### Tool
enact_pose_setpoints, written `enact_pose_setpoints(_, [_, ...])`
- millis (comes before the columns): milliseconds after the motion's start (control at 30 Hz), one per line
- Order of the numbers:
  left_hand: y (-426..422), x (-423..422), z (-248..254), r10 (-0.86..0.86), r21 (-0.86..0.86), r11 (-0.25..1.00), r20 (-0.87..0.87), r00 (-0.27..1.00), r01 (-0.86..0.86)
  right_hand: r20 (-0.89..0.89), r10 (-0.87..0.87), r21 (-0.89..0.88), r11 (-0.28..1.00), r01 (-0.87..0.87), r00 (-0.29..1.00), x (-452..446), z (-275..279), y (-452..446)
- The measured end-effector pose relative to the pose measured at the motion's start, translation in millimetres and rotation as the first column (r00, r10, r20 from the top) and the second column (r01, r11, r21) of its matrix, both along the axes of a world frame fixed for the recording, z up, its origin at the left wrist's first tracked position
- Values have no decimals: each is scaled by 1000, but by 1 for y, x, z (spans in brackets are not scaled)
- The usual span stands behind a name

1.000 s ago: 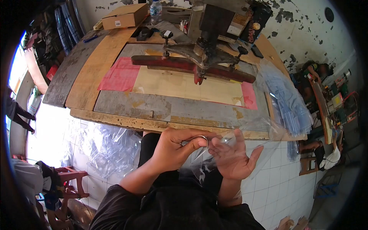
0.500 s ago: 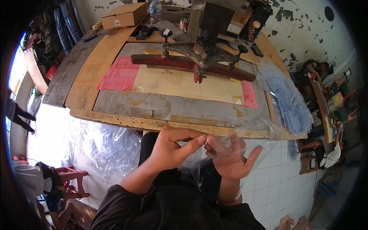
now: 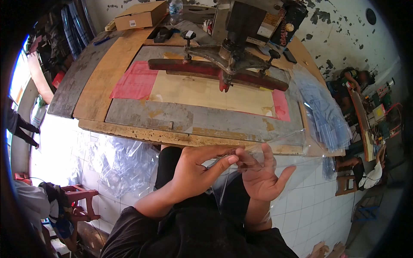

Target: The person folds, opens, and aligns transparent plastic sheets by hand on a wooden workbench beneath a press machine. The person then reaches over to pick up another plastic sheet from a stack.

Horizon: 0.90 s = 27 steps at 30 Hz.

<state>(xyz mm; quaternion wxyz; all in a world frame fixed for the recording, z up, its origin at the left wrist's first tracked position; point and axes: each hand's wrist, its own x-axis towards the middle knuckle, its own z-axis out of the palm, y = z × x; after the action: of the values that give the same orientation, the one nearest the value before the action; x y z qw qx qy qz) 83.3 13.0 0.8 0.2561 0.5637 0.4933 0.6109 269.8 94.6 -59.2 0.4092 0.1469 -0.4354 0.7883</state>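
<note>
A clear plastic sheet [image 3: 290,146] hangs in front of my body, just below the table's front edge. Its far part spreads to the right. My left hand [image 3: 193,172] pinches the sheet between thumb and fingers. Close beside those fingertips, my right hand [image 3: 263,182] is palm up with thumb and fingers apart, and the film lies against it. Being see-through, the sheet does not show all its edges. Beyond both hands stands a press with a red-edged bar [image 3: 215,75], above a cream panel [image 3: 206,96] with pink ends.
Clear plastic sheets [image 3: 325,112] are piled at the table's right side. More crumpled plastic [image 3: 122,165] lies on the floor at left. A cardboard box [image 3: 140,16] and a bottle [image 3: 176,12] stand at the back. Other people are at far left and right.
The sheet has shifted, its right part stretching further out near the table edge. My left fingertips have moved slightly right, and my right index finger is more upright.
</note>
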Motion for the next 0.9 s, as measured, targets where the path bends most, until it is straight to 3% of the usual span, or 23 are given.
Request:
enact_pose_setpoints(300, [1,5,-6,21,-5,1000,97,995,-20,-24,61,-31,998,-62,998,-2,1,-2])
enact_pose_setpoints(600, [14,8,-21,88,-9,996,178,980,-88,40,-24,20,1000,23,999,-1,-12,7])
enact_pose_setpoints(700, [18,4,-31,87,-3,996,235,968,-89,-36,-110,-48,993,108,993,7,-15,13])
enact_pose_setpoints(767, [18,0,-37,95,-16,995,271,958,-94,-199,-44,-175,985,9,979,12,-11,18])
enact_pose_setpoints(900, [17,-4,-50,73,1,997,408,910,-80,-163,-14,-76,997,2,987,14,-11,25])
